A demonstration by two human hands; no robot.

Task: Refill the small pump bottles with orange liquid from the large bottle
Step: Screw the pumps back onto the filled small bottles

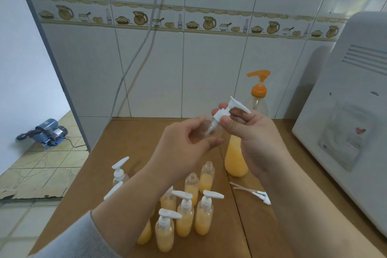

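Note:
My left hand (188, 142) grips a small clear empty bottle (206, 126), held tilted above the wooden table (129, 142). My right hand (257, 132) pinches the white pump cap (227, 111) at that bottle's neck. Behind my right hand stands the large bottle (236, 159) with orange liquid in its lower part and an orange pump (259, 81). Near the front stand several small bottles of orange liquid: three with white pumps (184, 213), two open ones without caps (207, 176). Two more pump bottles (119, 174) stand at the left, partly hidden by my left arm.
Two loose white pump heads with tubes (255, 192) lie on the table right of the small bottles. A large white appliance (345, 123) fills the right side. Tiled wall runs behind. A blue water pump (46, 132) sits on the floor at left.

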